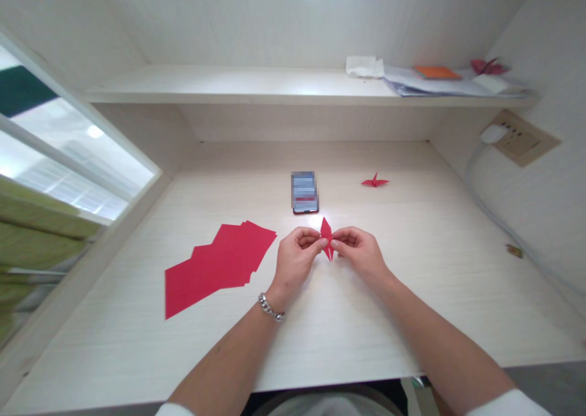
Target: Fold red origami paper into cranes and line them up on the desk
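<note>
A small, narrow piece of folded red paper (326,232) stands upright between my two hands over the middle of the desk (412,294). My left hand (295,257) pinches its left side with thumb and fingers; a silver bracelet sits on that wrist. My right hand (359,251) pinches its right side in the same way. Both hands are closed on the paper, a little above the desk top. A fanned stack of flat red paper sheets (220,263) lies to the left of my left hand.
A phone (304,192) lies flat just behind my hands. A finished red paper crane (375,182) sits at the back right. The shelf (229,86) above holds papers, an orange pad (437,72) and another red crane (489,67). A wall socket (517,136) with a cable is on the right.
</note>
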A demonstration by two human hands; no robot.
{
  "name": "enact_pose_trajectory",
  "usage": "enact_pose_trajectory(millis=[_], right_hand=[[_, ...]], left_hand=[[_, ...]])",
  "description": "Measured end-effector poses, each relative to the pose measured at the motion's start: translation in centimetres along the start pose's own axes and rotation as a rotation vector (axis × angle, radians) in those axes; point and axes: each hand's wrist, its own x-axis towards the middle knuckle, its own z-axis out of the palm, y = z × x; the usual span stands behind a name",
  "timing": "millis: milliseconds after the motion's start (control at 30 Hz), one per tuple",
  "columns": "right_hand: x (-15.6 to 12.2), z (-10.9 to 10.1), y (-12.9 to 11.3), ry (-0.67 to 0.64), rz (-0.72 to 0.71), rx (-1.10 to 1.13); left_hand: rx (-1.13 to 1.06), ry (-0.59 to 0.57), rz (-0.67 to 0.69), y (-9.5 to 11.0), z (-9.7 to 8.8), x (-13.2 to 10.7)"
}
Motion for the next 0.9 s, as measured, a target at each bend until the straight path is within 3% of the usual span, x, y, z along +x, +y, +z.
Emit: enact_pose_trajectory(millis=[433, 900], right_hand=[[-0.12, -0.3, -0.54, -0.089, 0.048, 0.104], [0.12, -0.32, -0.84, -0.081, 0.086, 0.094]], left_hand=[[-0.017, -0.054, 0.0, 0.8, 0.09, -0.03], [-0.032, -0.134, -0.014, 0.71, 0.02, -0.08]])
